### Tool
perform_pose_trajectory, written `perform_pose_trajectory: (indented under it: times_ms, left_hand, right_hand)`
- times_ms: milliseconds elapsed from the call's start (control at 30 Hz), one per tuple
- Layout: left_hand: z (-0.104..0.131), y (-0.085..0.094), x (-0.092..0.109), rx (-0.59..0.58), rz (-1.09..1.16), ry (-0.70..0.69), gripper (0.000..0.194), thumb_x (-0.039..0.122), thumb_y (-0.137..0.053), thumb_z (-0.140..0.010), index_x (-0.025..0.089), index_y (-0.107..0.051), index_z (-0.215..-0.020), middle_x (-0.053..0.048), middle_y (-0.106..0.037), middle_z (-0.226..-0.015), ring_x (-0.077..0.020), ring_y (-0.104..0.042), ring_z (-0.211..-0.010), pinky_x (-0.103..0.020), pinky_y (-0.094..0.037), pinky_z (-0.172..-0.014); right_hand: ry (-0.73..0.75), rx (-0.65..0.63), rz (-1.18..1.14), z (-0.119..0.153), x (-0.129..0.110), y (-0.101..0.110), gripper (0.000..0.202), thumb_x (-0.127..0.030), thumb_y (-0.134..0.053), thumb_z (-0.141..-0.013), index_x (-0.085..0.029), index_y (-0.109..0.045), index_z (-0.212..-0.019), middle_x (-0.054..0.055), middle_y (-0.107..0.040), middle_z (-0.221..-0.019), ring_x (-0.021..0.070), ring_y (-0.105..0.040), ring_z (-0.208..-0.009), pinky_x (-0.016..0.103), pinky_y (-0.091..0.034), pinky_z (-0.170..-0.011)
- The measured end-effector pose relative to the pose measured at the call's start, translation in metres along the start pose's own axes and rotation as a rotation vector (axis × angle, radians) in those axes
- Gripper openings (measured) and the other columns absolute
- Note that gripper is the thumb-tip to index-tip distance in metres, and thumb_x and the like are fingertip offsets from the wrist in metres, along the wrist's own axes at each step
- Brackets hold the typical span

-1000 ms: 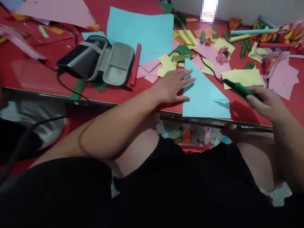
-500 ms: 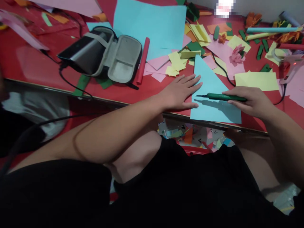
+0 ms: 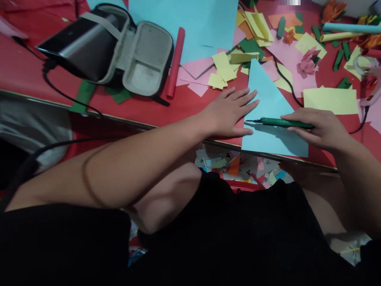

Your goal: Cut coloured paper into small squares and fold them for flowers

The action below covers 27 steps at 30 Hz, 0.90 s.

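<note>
A light blue sheet of paper [image 3: 269,93], pointed at the top and seemingly folded, lies at the table's front edge. My left hand [image 3: 229,113] rests flat with fingers spread, its fingertips over the sheet's left edge. A green craft knife [image 3: 272,122] is gripped in my right hand [image 3: 321,126], thumb and fingers closed round the handle. The knife lies nearly level across the blue sheet, its dark blade pointing left, the tip at the sheet's left edge between my left thumb and forefinger. Whether the blade touches the paper I cannot tell.
Left on the red table [image 3: 143,115] sits an open zip case [image 3: 149,59] with a cabled dark device. Beside it lies a red paper roll [image 3: 176,63]. Yellow paper [image 3: 330,101], a pink flower [image 3: 309,61], a glue gun [image 3: 373,85] and a black cable [image 3: 285,81] lie behind.
The view has shifted a little, so the case sits farther left in it. The knife tip has moved slightly left across the blue sheet to its edge. My left hand stays spread.
</note>
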<state>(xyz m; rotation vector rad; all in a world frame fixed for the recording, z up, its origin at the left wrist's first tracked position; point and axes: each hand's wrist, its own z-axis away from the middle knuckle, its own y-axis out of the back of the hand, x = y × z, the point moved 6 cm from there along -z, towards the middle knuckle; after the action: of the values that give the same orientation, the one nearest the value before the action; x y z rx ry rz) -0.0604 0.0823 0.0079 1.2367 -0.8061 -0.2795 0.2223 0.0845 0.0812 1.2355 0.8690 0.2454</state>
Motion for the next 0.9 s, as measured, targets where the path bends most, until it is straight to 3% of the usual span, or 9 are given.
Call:
perform_pose_trajectory:
  times_ms: [200, 567, 733, 900]
  left_hand:
    - [-0.002, 0.001, 0.001, -0.002, 0.004, 0.004, 0.110, 0.074, -0.066, -0.113, 0.033, -0.020, -0.204, -0.006, -0.011, -0.215, -0.0501, -0.011, -0.199, -0.068, -0.002, -0.161]
    - [-0.003, 0.000, -0.001, 0.011, 0.011, 0.006, 0.107, 0.080, -0.065, -0.115, 0.037, -0.024, -0.204, -0.002, -0.013, -0.215, -0.0469, -0.013, -0.199, -0.068, -0.004, -0.162]
    - [-0.004, -0.002, -0.004, 0.018, 0.017, 0.004, 0.108, 0.079, -0.068, -0.114, 0.039, -0.023, -0.204, -0.001, -0.014, -0.215, -0.0470, -0.014, -0.199, -0.069, -0.002, -0.162]
    - [-0.005, -0.002, -0.006, 0.012, 0.017, -0.001, 0.110, 0.079, -0.069, -0.113, 0.037, -0.024, -0.204, -0.003, -0.015, -0.215, -0.0475, -0.014, -0.198, -0.069, -0.002, -0.162]
  right_hand:
    - [0.070, 0.011, 0.007, 0.001, 0.002, -0.004, 0.041, -0.048, -0.066, -0.119, -0.039, -0.089, -0.152, 0.006, -0.093, -0.144, 0.0356, -0.090, -0.126, 0.052, -0.072, -0.107]
    - [0.062, 0.050, 0.002, 0.003, 0.007, -0.014, 0.039, -0.050, -0.068, -0.117, -0.040, -0.090, -0.148, 0.006, -0.095, -0.131, 0.0362, -0.091, -0.112, 0.053, -0.072, -0.096]
    - [0.051, 0.053, 0.064, 0.003, 0.006, -0.011, 0.042, -0.053, -0.066, -0.118, -0.042, -0.090, -0.151, 0.007, -0.093, -0.127, 0.0356, -0.089, -0.110, 0.052, -0.071, -0.093]
    - [0.023, 0.012, 0.062, 0.005, 0.002, -0.005, 0.046, -0.046, -0.064, -0.117, -0.041, -0.090, -0.154, 0.009, -0.093, -0.128, 0.0344, -0.088, -0.105, 0.051, -0.071, -0.090]
